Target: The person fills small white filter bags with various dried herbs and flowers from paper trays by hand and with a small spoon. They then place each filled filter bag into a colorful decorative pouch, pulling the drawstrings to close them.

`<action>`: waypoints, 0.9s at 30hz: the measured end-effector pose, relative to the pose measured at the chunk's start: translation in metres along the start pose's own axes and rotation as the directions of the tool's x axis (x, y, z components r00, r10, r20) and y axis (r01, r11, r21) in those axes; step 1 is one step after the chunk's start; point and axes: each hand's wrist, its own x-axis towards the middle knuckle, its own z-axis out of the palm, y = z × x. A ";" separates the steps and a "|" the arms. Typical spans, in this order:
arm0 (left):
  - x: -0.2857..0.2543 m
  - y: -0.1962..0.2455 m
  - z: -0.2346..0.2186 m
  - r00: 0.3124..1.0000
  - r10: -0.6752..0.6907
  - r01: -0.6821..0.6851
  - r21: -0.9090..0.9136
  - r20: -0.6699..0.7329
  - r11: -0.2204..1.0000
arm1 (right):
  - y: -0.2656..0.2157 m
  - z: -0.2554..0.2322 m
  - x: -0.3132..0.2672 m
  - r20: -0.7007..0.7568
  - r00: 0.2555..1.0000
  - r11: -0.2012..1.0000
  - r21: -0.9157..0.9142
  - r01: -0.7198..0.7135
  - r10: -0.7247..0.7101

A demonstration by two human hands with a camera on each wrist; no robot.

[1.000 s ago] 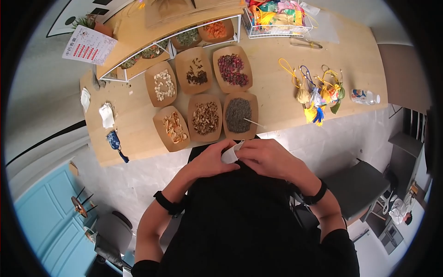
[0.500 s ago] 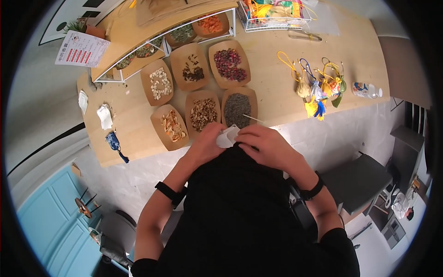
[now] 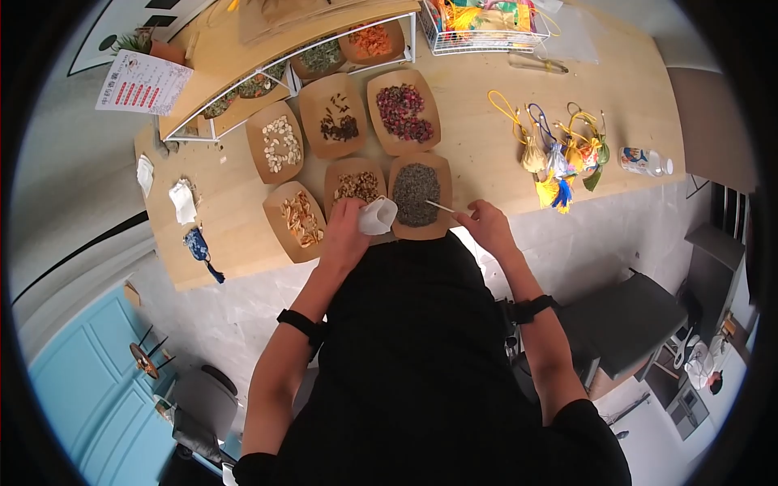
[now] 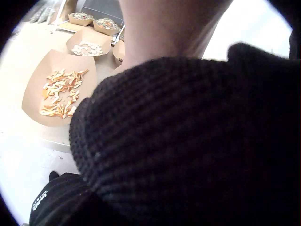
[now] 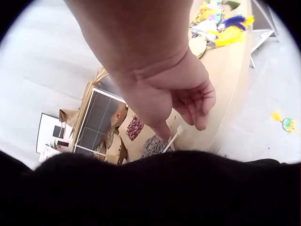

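L hand (image 3: pixel 343 240) grips wht pouch (image 3: pixel 378 217); R hand (image 3: pixel 491 231), fingers parted, nr stick (image 3: pixel 440 206) in gray-herb tray (image 3: pixel 421 233)

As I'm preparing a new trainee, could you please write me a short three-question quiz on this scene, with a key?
1. True or false: the left hand holds the white pouch.
2. The thin stick has its tip in which contents?
A) pink-red buds
B) grey grains
C) orange strips
3. How many brown trays stand in front of the shelf?

Key: 1 true; 2 B; 3 six.
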 end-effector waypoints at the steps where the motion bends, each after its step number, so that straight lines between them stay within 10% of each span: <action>1: 0.000 -0.001 0.000 1.000 -0.016 0.016 0.004 0.005 1.000 | 0.004 0.000 0.002 0.104 0.991 0.995 0.049 -0.092 0.086; 8: 0.001 -0.008 0.007 1.000 -0.023 0.023 0.024 0.001 0.999 | 0.010 0.005 0.002 0.418 0.877 0.758 0.484 -0.436 0.237; 27: 0.010 -0.011 0.015 1.000 -0.029 0.028 0.081 -0.001 0.996 | 0.012 0.006 0.005 0.321 0.930 0.509 0.779 -0.367 0.180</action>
